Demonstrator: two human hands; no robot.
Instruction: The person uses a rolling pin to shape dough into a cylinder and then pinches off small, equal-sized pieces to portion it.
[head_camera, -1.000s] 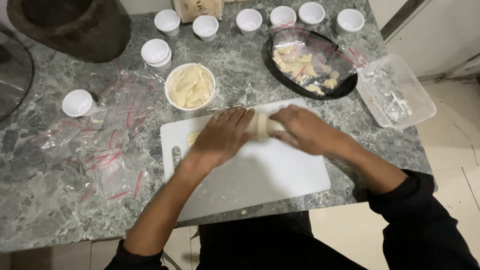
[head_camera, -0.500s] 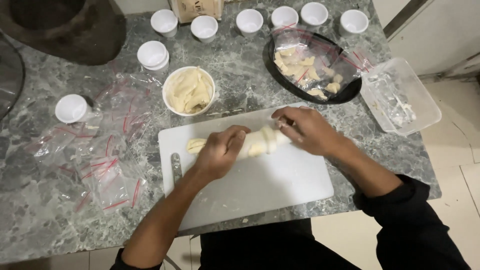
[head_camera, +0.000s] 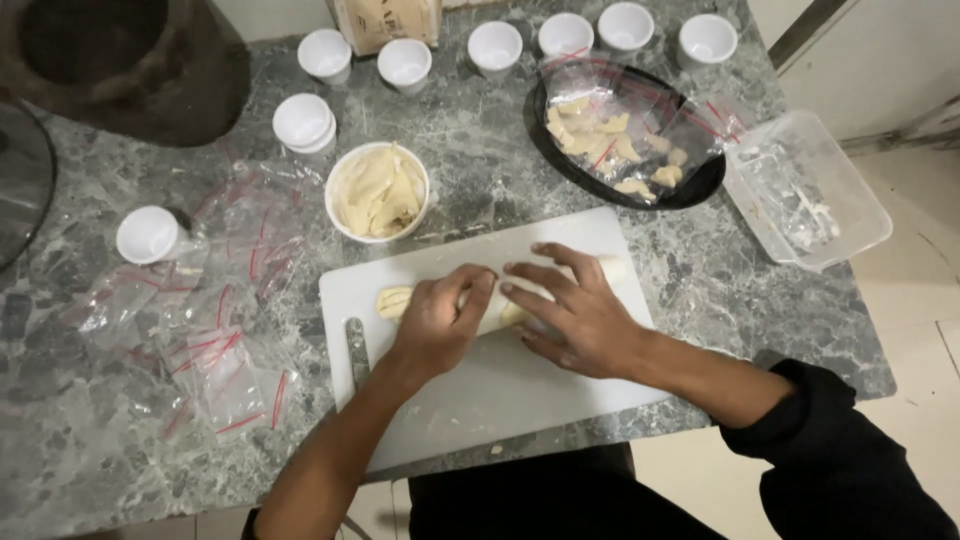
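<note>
A pale roll of dough (head_camera: 394, 301) lies across the white cutting board (head_camera: 500, 400) on the marble counter. My left hand (head_camera: 436, 320) presses flat on the left part of the roll, fingers together. My right hand (head_camera: 575, 312) lies on the right part with its fingers spread. Both palms cover most of the dough; only its left end and a bit at the right show. A knife (head_camera: 358, 350) rests on the board's left edge.
A white bowl of dough (head_camera: 379, 190) stands behind the board. A black plate (head_camera: 700, 185) holds bagged dough pieces. Several small white cups (head_camera: 495, 45) line the back. Loose plastic bags (head_camera: 200, 330) lie at the left, a clear container (head_camera: 805, 190) at the right.
Both hands have come down from the board's far edge toward its middle, flattening over the dough roll, which now looks longer.
</note>
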